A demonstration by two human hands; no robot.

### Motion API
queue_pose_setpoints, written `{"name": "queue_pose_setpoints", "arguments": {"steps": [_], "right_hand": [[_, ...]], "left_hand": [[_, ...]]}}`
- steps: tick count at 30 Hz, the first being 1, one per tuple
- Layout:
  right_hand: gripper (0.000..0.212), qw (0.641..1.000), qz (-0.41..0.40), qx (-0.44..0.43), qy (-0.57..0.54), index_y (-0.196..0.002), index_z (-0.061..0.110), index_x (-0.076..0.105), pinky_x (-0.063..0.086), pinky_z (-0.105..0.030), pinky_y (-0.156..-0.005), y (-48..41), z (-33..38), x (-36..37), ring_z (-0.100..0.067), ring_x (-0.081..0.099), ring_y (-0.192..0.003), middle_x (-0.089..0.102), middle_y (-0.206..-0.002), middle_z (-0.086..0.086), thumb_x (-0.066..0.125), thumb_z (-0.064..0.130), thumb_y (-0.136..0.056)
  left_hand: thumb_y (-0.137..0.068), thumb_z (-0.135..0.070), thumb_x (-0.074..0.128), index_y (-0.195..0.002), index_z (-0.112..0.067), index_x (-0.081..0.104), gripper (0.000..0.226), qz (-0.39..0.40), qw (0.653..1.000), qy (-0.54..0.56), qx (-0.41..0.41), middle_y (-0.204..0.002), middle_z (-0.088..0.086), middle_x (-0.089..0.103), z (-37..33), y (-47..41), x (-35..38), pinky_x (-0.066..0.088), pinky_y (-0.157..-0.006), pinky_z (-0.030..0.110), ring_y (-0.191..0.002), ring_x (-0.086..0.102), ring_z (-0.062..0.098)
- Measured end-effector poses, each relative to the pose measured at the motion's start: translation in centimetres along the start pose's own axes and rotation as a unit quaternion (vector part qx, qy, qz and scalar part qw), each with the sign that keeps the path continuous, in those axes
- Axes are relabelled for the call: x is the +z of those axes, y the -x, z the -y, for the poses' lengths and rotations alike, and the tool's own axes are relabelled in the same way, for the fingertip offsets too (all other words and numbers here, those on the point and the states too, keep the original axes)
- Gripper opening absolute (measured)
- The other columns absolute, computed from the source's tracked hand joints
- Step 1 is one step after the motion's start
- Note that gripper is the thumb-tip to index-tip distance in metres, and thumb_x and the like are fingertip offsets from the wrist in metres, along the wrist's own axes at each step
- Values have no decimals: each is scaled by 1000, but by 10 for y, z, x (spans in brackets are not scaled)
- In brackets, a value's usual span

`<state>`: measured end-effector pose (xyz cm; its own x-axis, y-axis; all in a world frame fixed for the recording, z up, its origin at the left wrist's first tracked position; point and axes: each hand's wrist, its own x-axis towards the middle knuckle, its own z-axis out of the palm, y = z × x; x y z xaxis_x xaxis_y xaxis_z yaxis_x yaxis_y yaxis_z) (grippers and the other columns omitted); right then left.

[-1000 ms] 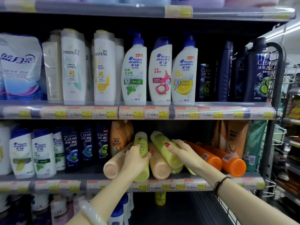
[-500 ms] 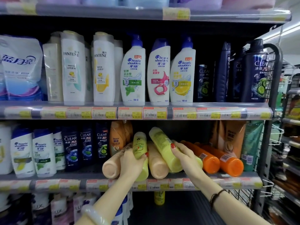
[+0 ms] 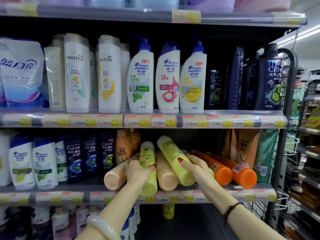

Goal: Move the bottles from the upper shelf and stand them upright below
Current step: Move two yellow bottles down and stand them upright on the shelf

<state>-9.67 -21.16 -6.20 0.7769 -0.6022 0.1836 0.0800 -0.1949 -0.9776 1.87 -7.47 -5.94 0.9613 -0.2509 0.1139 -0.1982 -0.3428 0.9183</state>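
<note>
Several bottles lie on their sides on the middle shelf (image 3: 242, 191). My left hand (image 3: 139, 174) grips a yellow-green bottle (image 3: 147, 153) lying between two peach bottles (image 3: 114, 179) (image 3: 166, 174). My right hand (image 3: 197, 166) holds a second yellow-green bottle (image 3: 173, 156), its far end tilted up to the left. Two orange bottles (image 3: 221, 172) (image 3: 242, 175) lie to the right of it. On the shelf below, one yellow bottle (image 3: 168, 211) stands upright, mostly hidden behind the shelf edge.
Upright Clear bottles (image 3: 90, 156) and Head & Shoulders bottles (image 3: 41, 163) stand left of the lying ones; orange and green refill pouches (image 3: 245, 149) stand right. Pantene and other bottles (image 3: 109, 73) fill the shelf above. Lux bottles (image 3: 60, 224) fill the lower left; a wire side rack (image 3: 290, 101) bounds the right.
My right hand has lifted and tilted its yellow-green bottle more steeply. My left hand keeps its grip on the other bottle, hardly moved. The view has shifted slightly.
</note>
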Motion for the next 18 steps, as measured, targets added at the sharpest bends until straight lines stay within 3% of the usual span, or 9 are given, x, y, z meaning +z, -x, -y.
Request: {"name": "queue_pose_setpoints", "arguments": {"steps": [2,6,11,16,18], "right_hand": [[75,1000,-3,-6,0,-137,11,48,49,-38,-99,0,0,1,-22,58,-116,58,-132,-8,69,45,-74],[55,1000,-16,-7,-5,-135,10,49,50,-35,-94,0,0,3,-22,58,-114,58,-129,-8,64,32,-87],[52,999,-40,-30,-14,-136,8,49,51,-34,-90,6,-3,6,-23,60,-110,61,-123,-8,64,14,-87],[56,998,-42,-32,-23,-140,10,45,48,-17,-72,13,-5,4,-17,59,-102,57,-120,-3,63,17,-88],[58,999,-37,-24,-15,-141,9,43,48,-17,-71,11,-5,3,-18,58,-103,57,-121,-3,64,20,-88]], "left_hand": [[-74,-25,77,-112,2,62,48,2,1000,12,1,-112,19,67,0,0,0,51,-83,37,-101,64,33],[-74,-23,77,-119,1,56,54,6,999,49,-3,-116,19,64,3,2,-1,52,-88,40,-103,63,34],[-73,-16,78,-124,-5,52,58,20,989,144,-38,-110,17,64,11,3,-1,55,-86,49,-95,65,35],[-71,-5,77,-120,-3,57,53,36,981,189,-22,-103,13,66,19,6,-3,56,-80,45,-90,66,32],[-72,-3,76,-118,-1,58,50,49,978,202,-18,-102,15,66,21,6,-4,55,-79,42,-89,66,31]]}}
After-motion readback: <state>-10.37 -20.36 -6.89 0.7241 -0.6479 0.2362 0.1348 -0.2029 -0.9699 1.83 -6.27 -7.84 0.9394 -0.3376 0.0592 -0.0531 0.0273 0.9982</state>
